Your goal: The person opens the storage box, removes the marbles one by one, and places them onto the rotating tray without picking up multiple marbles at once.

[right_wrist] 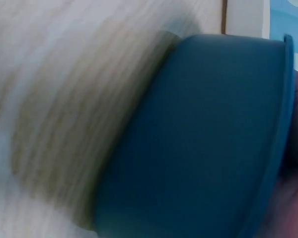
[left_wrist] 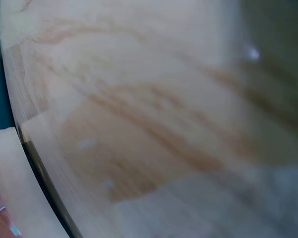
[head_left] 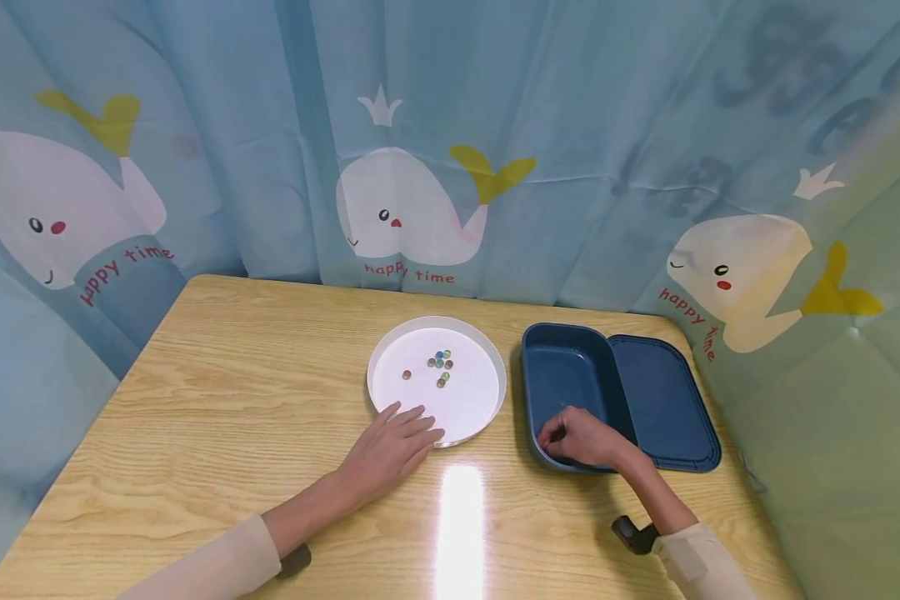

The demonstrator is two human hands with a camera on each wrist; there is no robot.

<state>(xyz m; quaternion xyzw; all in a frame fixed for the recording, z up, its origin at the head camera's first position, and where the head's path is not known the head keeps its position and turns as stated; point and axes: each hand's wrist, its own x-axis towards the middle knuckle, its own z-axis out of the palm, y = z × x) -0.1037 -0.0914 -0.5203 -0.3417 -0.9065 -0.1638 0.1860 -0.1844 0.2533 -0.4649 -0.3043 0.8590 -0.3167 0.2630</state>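
Observation:
Several small glass marbles point(head_left: 440, 363) lie in a loose cluster on a round white tray point(head_left: 390, 408), with a single brownish marble point(head_left: 407, 375) apart to their left. My left hand point(head_left: 392, 447) rests on the tray's near rim, fingers extended and spread a little. To the right stands a deep blue rectangular box point(head_left: 562, 371). My right hand point(head_left: 587, 437) reaches into its near end with curled fingers. Whatever may be between those fingertips is hidden. The right wrist view shows the outer wall of the box point(right_wrist: 198, 139) close up, with part of the hand behind its rim.
A flat blue lid point(head_left: 663, 404) lies against the box's right side. The wooden table point(head_left: 232, 392) ends at a light blue curtain point(head_left: 270, 167) printed with whales. Bright glare point(head_left: 460, 525) falls on the table in front of the tray.

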